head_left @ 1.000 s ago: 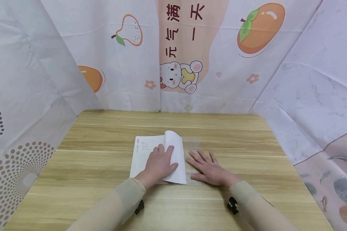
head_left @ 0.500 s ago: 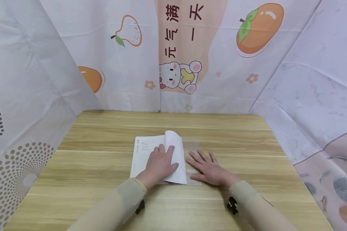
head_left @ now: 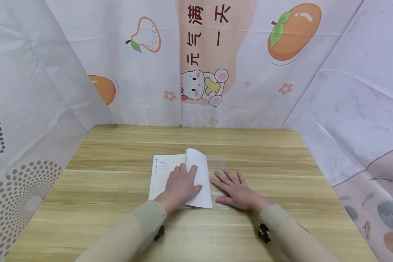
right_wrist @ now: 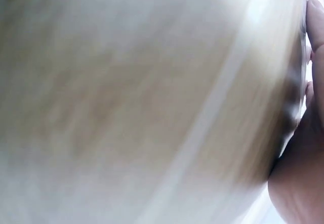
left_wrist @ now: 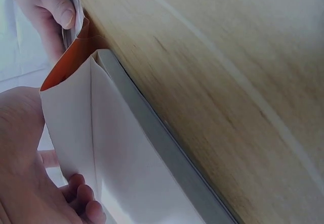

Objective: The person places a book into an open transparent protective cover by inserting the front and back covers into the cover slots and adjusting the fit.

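A paperback book (head_left: 159,182) lies on the table, its white page with small print facing up. Its cover flap (head_left: 201,182) curls up along the right side, white outside; an orange inner face (left_wrist: 76,57) shows in the left wrist view. My left hand (head_left: 179,183) rests across the book, fingers on the page and thumb against the bent flap. To the right, my right hand (head_left: 237,193) lies flat, fingers spread, on a clear plastic sheet (head_left: 218,163) that reaches out from beside the book. The right wrist view shows only part of that hand (right_wrist: 306,153), close to the blurred tabletop.
The wood-grain table (head_left: 118,145) surrounds the book on all sides. Behind it hangs a printed fabric curtain (head_left: 157,80), with more fabric at the left and right. Small black devices (head_left: 264,233) sit under both wrists.
Almost nothing differs. The book and flap have shifted very slightly, while both hands keep the same places.
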A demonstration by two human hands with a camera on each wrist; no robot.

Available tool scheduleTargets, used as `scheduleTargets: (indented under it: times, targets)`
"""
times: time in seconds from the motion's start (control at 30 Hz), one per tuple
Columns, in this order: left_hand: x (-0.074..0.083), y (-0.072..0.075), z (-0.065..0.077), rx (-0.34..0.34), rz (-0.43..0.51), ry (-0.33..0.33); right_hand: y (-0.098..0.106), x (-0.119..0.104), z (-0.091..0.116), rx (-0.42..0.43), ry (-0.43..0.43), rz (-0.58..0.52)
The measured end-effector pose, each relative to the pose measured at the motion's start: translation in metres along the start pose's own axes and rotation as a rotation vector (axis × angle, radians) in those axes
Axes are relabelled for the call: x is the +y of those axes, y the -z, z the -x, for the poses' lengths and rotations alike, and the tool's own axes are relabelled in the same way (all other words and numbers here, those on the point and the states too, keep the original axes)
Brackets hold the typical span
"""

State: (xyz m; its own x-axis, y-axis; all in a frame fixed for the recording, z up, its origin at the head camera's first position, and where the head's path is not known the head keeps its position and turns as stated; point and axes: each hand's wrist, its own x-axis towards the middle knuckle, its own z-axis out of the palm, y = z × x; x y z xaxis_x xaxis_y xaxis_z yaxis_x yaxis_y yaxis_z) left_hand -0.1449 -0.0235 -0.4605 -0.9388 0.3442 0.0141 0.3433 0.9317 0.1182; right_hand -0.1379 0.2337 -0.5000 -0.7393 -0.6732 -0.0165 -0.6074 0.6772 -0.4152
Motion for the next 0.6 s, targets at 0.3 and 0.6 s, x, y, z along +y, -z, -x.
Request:
scheduleTargets:
  times: [0.3, 0.6]
  targets:
    - [-0.003, -0.001, -0.001, -0.007, -0.008, -0.004, 0.008, -0.013, 0.0, -0.007, -0.047, 0.087]
    - [-0.005, -0.003, -0.001, 0.018, -0.032, -0.02, 0.012, -0.019, 0.001, 0.041, -0.015, 0.272]
